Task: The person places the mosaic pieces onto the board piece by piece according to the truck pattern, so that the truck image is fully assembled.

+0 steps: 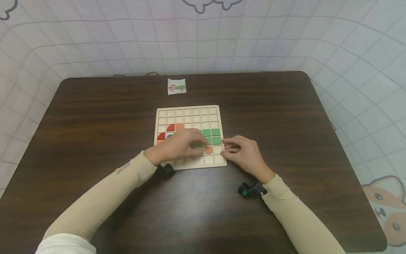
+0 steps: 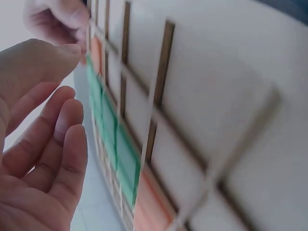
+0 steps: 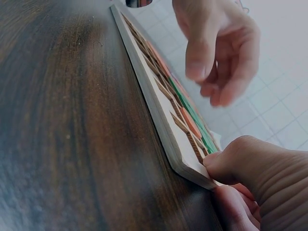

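A pale wooden grid board (image 1: 217, 160) lies on the table with coloured pieces in its cells. My left hand (image 1: 182, 143) hovers over the middle of the board, fingers loosely bent and nothing between them. Just beyond its fingertips, a rounded orange piece (image 1: 208, 150) sits in a cell, below the green squares (image 1: 216, 140). My right hand (image 3: 255, 168) grips the board's right edge, thumb on the rim and fingers at its side. Red pieces with a curved edge (image 1: 171, 127) and an orange square (image 1: 179, 126) fill cells on the left. My left hand hides part of the board.
Behind the board lies a small printed card (image 1: 177, 86) with a coloured grid picture. Part of an orange piece (image 1: 117, 169) shows beside my left sleeve. The dark wooden table (image 1: 269, 106) meets white grid-patterned curtains (image 1: 253, 42) at the back and sides.
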A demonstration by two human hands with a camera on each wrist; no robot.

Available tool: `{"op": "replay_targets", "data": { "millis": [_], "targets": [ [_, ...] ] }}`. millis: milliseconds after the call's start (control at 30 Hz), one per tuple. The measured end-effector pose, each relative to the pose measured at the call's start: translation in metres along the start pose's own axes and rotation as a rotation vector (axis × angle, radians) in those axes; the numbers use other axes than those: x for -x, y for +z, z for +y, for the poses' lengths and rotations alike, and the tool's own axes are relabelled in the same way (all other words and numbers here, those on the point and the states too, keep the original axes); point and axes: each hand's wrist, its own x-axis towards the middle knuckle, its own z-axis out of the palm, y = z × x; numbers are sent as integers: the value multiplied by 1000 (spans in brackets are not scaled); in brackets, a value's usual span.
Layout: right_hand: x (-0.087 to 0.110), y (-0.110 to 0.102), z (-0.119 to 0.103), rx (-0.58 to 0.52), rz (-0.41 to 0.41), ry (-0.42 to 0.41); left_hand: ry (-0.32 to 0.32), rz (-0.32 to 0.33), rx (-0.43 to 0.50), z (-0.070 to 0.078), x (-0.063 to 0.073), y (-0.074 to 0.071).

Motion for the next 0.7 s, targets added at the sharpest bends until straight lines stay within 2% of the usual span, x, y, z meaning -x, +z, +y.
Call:
{"op": "replay_targets", "data": {
  "millis": [167,433,700],
  "targets": [
    [0,-5,4,21,-4,20,-11,65,-36,-7,16,-15],
    [1,-14,9,26,8,18,-126,117,-59,-21,55,-38],
    [6,-24,15,44,15,34,-307,170,-100,-45,104,-55]
  ]
}}
